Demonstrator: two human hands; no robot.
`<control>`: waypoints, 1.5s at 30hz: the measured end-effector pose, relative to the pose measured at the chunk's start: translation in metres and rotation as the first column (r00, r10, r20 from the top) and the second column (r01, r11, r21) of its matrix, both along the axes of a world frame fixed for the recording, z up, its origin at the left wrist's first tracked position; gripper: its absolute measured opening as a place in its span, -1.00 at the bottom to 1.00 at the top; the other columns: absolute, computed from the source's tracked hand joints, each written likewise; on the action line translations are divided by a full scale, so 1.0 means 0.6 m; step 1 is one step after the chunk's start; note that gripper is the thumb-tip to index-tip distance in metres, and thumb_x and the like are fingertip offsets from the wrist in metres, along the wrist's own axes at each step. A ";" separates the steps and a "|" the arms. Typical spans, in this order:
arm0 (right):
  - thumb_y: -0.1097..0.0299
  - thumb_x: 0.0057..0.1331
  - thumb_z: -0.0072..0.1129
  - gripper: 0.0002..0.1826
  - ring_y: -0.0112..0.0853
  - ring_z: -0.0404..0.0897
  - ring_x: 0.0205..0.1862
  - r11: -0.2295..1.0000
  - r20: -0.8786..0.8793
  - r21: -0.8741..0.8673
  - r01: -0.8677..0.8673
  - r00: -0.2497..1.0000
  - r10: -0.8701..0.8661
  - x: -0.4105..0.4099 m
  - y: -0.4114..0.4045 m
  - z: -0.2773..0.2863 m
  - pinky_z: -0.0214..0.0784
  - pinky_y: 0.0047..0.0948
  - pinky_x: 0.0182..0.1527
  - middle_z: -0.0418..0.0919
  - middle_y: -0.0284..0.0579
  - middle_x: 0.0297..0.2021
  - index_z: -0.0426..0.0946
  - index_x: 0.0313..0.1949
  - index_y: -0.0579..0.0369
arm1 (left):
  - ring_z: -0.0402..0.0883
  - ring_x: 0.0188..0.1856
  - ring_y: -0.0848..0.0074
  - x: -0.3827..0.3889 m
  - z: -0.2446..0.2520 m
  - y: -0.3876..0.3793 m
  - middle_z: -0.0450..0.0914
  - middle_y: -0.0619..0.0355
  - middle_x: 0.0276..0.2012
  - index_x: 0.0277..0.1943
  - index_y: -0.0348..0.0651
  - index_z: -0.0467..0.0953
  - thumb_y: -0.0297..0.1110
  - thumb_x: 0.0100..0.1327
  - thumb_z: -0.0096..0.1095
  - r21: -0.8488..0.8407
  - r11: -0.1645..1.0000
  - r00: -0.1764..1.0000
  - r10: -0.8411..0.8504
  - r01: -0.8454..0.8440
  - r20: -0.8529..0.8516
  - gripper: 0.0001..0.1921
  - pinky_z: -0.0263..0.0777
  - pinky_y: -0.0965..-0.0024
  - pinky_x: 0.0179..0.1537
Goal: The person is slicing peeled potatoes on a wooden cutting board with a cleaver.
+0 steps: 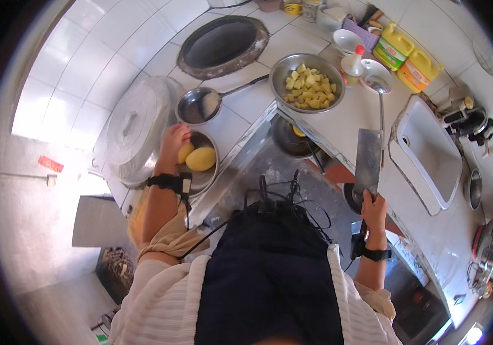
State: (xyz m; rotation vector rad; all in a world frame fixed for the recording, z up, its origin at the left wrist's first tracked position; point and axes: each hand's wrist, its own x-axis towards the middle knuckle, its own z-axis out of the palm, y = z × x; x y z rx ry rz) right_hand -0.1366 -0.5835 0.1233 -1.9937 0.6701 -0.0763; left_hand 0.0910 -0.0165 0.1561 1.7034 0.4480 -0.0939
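Observation:
My left hand [174, 139] is at the far left rim of a stainless steel bowl [201, 183], against a peeled potato [185, 153]. Whether its fingers have closed around that potato is hidden by the hand. A second peeled potato [201, 159] lies beside it in the same bowl. In my right hand [374, 211] is the handle of a cleaver [368, 159], its broad blade pointing away from me near the counter edge. Cut potato chunks [310, 88] fill part of a larger steel basin [276, 82] on the counter.
A small steel pan [186, 108] holding a ladle stands beyond the bowl. A large lidded pot [132, 129] is at left, near a built-in wok [225, 45]. The white sink [436, 159] lies right. Oil jugs [395, 47] stand behind. Loose cables [298, 194] hang before me.

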 end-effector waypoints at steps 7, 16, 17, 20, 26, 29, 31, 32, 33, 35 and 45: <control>0.27 0.42 0.10 -0.72 -0.57 0.32 -0.76 0.985 -0.048 0.092 -0.148 0.987 0.152 0.073 0.068 0.040 0.13 -0.52 -0.75 0.34 -0.30 -0.71 0.43 -0.40 0.20 | 0.63 -0.29 0.54 -0.115 -0.104 0.191 0.66 0.16 -0.36 -0.13 -0.24 0.61 -0.24 0.13 0.33 0.612 0.760 0.972 -0.114 0.219 -0.206 -0.69 0.48 0.44 -0.23; 0.23 0.40 0.12 -0.72 -0.54 0.35 -0.74 0.987 -0.144 0.085 -0.136 0.979 0.147 0.060 0.129 0.060 0.18 -0.47 -0.71 0.39 -0.29 -0.69 0.50 -0.33 0.22 | 0.45 0.19 -0.12 -0.108 -0.099 0.085 0.31 -0.30 0.26 0.39 -0.02 0.24 -0.26 0.02 0.44 0.725 0.670 0.970 0.031 0.160 -0.242 -0.18 0.39 0.08 0.20; 0.24 0.40 0.12 -0.73 -0.54 0.35 -0.74 0.989 -0.143 0.100 -0.108 0.982 0.121 0.055 0.136 0.064 0.17 -0.47 -0.71 0.39 -0.29 -0.69 0.49 -0.34 0.22 | 0.45 0.19 -0.12 -0.103 -0.099 0.084 0.31 -0.30 0.26 0.39 -0.02 0.24 -0.26 0.02 0.44 0.722 0.674 0.970 0.032 0.157 -0.241 -0.18 0.39 0.08 0.20; 0.24 0.44 0.08 -0.67 -0.58 0.26 -0.79 0.994 -0.082 0.057 -0.089 0.992 0.094 0.034 0.152 0.066 0.07 -0.54 -0.75 0.30 -0.34 -0.75 0.41 -0.47 0.17 | 0.39 0.22 -0.22 -0.074 -0.102 0.088 0.19 -0.31 0.30 0.36 -0.02 0.27 -0.30 0.09 0.35 0.829 0.521 0.967 0.028 0.202 -0.254 -0.27 0.38 0.00 0.20; 0.26 0.39 0.14 -0.72 -0.52 0.36 -0.74 0.998 -0.154 -0.031 -0.052 0.987 0.046 0.002 0.171 0.081 0.16 -0.46 -0.70 0.39 -0.28 -0.72 0.48 -0.39 0.22 | 0.42 0.23 -0.13 -0.040 -0.094 0.093 0.36 -0.27 0.18 0.18 -0.19 0.37 -0.32 0.19 0.22 0.845 0.314 0.901 -0.159 0.433 -0.403 -0.52 0.45 0.02 0.13; 0.25 0.38 0.16 -0.71 -0.52 0.36 -0.75 0.997 -0.148 -0.074 -0.035 0.989 0.024 -0.012 0.189 0.092 0.15 -0.44 -0.70 0.40 -0.29 -0.71 0.48 -0.39 0.23 | 0.47 0.18 -0.12 -0.032 -0.098 0.093 0.43 -0.25 0.12 0.12 -0.23 0.37 -0.33 0.16 0.26 0.861 0.271 0.903 -0.130 0.430 -0.410 -0.54 0.48 0.05 0.11; 0.24 0.38 0.16 -0.71 -0.53 0.36 -0.74 0.998 -0.085 0.067 0.006 0.996 0.000 -0.028 0.187 0.070 0.16 -0.45 -0.69 0.39 -0.30 -0.71 0.48 -0.38 0.23 | 0.53 0.12 -0.11 -0.026 -0.103 0.093 0.45 -0.25 0.11 0.11 -0.26 0.35 -0.34 0.13 0.30 0.840 0.321 0.899 -0.144 0.438 -0.414 -0.51 0.49 0.06 0.09; 0.21 0.37 0.18 -0.70 -0.53 0.37 -0.73 0.997 -0.104 0.080 0.021 0.994 -0.012 -0.034 0.183 0.062 0.17 -0.46 -0.68 0.39 -0.30 -0.71 0.51 -0.36 0.24 | 0.58 0.07 -0.07 -0.022 -0.114 0.093 0.50 -0.25 0.06 0.11 -0.30 0.32 -0.33 0.08 0.35 0.844 0.354 0.915 -0.132 0.403 -0.382 -0.46 0.50 0.09 0.08; 0.21 0.37 0.18 -0.70 -0.53 0.37 -0.73 0.997 -0.102 0.076 0.027 0.995 -0.020 -0.039 0.180 0.053 0.17 -0.46 -0.68 0.39 -0.30 -0.71 0.51 -0.36 0.24 | 0.58 0.07 -0.07 -0.020 -0.122 0.093 0.50 -0.25 0.06 0.11 -0.30 0.32 -0.33 0.08 0.35 0.843 0.355 0.915 -0.140 0.404 -0.379 -0.46 0.50 0.09 0.08; 0.19 0.37 0.19 -0.68 -0.53 0.39 -0.71 0.999 -0.090 0.023 -0.031 0.995 0.033 -0.047 0.174 0.037 0.18 -0.47 -0.68 0.40 -0.29 -0.70 0.53 -0.33 0.27 | 0.61 0.04 -0.01 -0.015 -0.133 0.100 0.56 -0.22 -0.03 0.10 -0.33 0.31 -0.31 0.07 0.37 0.805 0.421 0.907 -0.143 0.417 -0.395 -0.43 0.52 0.11 0.05; 0.17 0.38 0.18 -0.64 -0.51 0.39 -0.71 0.974 -0.028 -0.166 -0.155 0.988 0.152 -0.019 0.205 0.067 0.20 -0.46 -0.71 0.41 -0.25 -0.70 0.51 -0.37 0.29 | 0.61 0.00 0.02 -0.074 -0.005 0.093 0.62 -0.15 -0.07 0.04 -0.27 0.37 -0.14 -0.04 0.50 0.840 0.484 0.958 -0.250 0.247 -0.138 -0.36 0.51 0.13 -0.01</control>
